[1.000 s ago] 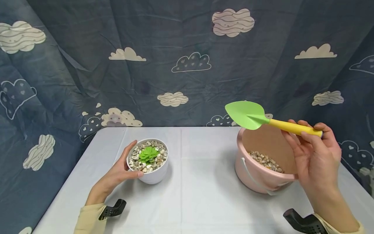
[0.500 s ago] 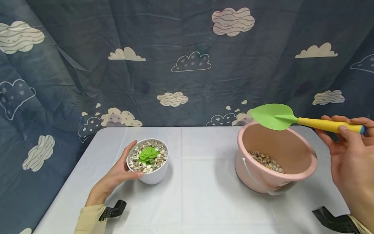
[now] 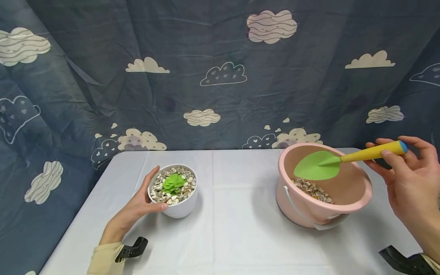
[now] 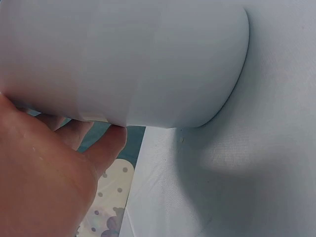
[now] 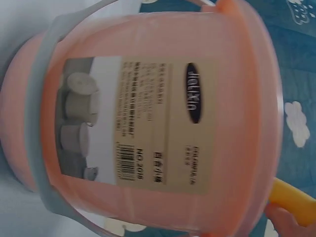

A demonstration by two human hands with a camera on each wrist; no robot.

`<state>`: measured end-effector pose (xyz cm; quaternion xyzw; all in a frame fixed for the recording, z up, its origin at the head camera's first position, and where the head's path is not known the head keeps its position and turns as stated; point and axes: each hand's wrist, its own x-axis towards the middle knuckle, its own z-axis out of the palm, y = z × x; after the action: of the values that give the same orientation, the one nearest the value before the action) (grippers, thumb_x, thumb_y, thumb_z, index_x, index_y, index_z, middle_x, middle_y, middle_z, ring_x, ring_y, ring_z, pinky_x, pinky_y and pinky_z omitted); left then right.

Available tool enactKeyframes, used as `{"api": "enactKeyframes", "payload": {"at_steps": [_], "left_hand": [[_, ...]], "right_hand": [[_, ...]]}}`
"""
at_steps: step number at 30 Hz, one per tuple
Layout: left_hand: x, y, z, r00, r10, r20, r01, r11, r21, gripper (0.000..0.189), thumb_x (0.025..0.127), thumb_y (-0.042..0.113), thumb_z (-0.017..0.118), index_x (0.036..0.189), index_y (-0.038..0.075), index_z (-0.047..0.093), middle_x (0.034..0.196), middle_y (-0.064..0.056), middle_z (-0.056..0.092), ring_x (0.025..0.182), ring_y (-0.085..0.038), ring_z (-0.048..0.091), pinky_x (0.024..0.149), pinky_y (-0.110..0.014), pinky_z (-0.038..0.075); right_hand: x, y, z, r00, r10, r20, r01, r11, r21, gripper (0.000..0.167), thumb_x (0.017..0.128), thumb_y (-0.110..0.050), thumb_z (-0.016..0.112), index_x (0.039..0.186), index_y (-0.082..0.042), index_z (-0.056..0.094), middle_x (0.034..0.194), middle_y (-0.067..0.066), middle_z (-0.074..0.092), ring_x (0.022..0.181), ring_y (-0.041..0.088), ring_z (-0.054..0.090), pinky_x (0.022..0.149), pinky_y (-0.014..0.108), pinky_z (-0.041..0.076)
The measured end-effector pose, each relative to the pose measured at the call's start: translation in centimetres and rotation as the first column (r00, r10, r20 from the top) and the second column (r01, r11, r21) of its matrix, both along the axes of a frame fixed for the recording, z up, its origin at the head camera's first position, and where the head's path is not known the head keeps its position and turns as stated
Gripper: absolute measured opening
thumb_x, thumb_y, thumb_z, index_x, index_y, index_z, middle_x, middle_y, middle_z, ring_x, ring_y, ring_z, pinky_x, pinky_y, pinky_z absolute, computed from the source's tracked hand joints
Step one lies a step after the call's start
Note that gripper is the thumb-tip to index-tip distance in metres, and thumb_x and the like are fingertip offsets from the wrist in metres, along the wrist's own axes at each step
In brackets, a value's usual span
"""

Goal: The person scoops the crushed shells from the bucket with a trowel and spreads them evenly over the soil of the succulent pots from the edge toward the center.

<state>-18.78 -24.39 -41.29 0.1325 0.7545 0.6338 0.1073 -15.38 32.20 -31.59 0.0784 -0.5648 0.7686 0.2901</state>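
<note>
My left hand (image 3: 134,210) holds the white flowerpot (image 3: 182,210) by its left side, thumb at the front rim and fingers behind. A green succulent (image 3: 173,184) stands among pebbles (image 3: 187,177) in the pot. In the left wrist view, fingertips (image 4: 111,145) touch the pot's wall (image 4: 123,64). On the right, my right hand (image 3: 410,179) grips the yellow handle of a toy trowel (image 3: 319,166). Its green blade tilts down within the mouth of a pink bucket (image 3: 306,212), above pebbles (image 3: 313,190) on the bottom. Only a bit of the trowel handle (image 5: 295,201) shows in the right wrist view.
A white cloth (image 3: 237,229) covers the table, with a gap between pot and bucket. The bucket's grey bail (image 3: 323,225) hangs down in front. Dark cloud-print fabric (image 3: 227,107) rises behind. A printed label (image 5: 148,123) faces the right wrist camera.
My right hand has shifted right with the trowel, and the blade has then dipped from above the bucket's rim into its mouth. My left hand stays on the flowerpot.
</note>
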Motion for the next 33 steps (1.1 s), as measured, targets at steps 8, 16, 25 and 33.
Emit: {"api": "enactKeyframes", "payload": {"at_steps": [8, 16, 25, 33], "left_hand": [[0.0, 0.1, -0.3, 1.0, -0.011, 0.0, 0.011, 1.0, 0.018, 0.108, 0.08, 0.011, 0.079, 0.158, 0.031, 0.009, 0.162, -0.01, -0.003, 0.144, -0.037, 0.012, 0.098, -0.021, 0.036], [0.1, 0.0, -0.4, 1.0, -0.01, 0.001, 0.01, 1.0, 0.019, 0.108, 0.08, 0.01, 0.079, 0.159, 0.03, 0.008, 0.162, -0.011, -0.004, 0.143, -0.038, 0.012, 0.097, -0.021, 0.036], [-0.1, -0.2, -0.3, 1.0, -0.01, 0.001, 0.01, 1.0, 0.018, 0.107, 0.08, 0.009, 0.078, 0.158, 0.034, 0.009, 0.162, -0.011, -0.002, 0.143, -0.038, 0.013, 0.097, -0.02, 0.037], [-0.1, -0.2, -0.3, 1.0, -0.005, -0.005, 0.005, 1.0, 0.018, 0.108, 0.08, 0.009, 0.078, 0.159, 0.03, 0.007, 0.161, -0.013, 0.0, 0.143, -0.039, 0.015, 0.097, -0.018, 0.036]], "right_hand": [[-1.0, -0.9, -0.9, 0.995, 0.093, 0.044, -0.101, 0.964, 0.246, 0.048, 0.093, 0.014, 0.055, 0.138, -0.001, 0.046, 0.126, 0.011, 0.054, 0.11, 0.013, 0.063, 0.076, 0.023, 0.053], [-1.7, -1.4, -1.1, 0.972, 0.188, 0.142, -0.22, 0.941, 0.257, 0.046, 0.093, 0.01, 0.058, 0.137, 0.0, 0.05, 0.123, 0.009, 0.064, 0.106, 0.012, 0.066, 0.079, 0.023, 0.052], [-2.0, -1.3, -0.8, 0.952, 0.138, 0.273, -0.245, 0.878, 0.411, 0.041, 0.095, 0.0, 0.061, 0.136, -0.004, 0.053, 0.119, -0.002, 0.068, 0.102, 0.005, 0.066, 0.075, 0.022, 0.054], [-2.7, -1.0, -0.5, 0.925, 0.019, 0.38, -0.282, 0.703, 0.653, 0.043, 0.097, -0.01, 0.063, 0.137, -0.004, 0.051, 0.12, -0.006, 0.067, 0.102, 0.003, 0.066, 0.075, 0.024, 0.056]]}}
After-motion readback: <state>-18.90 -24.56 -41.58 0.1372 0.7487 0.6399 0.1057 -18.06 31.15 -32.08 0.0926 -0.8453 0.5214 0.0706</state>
